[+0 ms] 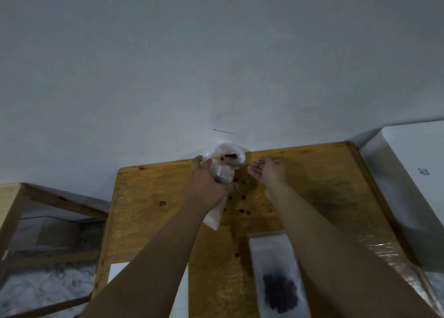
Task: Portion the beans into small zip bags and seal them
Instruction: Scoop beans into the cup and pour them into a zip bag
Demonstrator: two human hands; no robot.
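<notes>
Gripping the bag of beans (230,158), left hand (208,187); right hand (270,173) half-curled beside.

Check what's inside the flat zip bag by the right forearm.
Dark beans clumped at the near end of the zip bag; the rest looks empty. The forearm hides its right edge.

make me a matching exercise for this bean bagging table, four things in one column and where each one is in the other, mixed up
Things
1. clear bag of brown beans
2. zip bag of dark beans
3. loose beans
4. white boxy unit

Places
a. scattered on the table between the forearms
b. beside the table, on its right
c. gripped by the left hand at the table's far edge
d. lying flat on the table's near side

Pairs: 1-c, 2-d, 3-a, 4-b
</notes>
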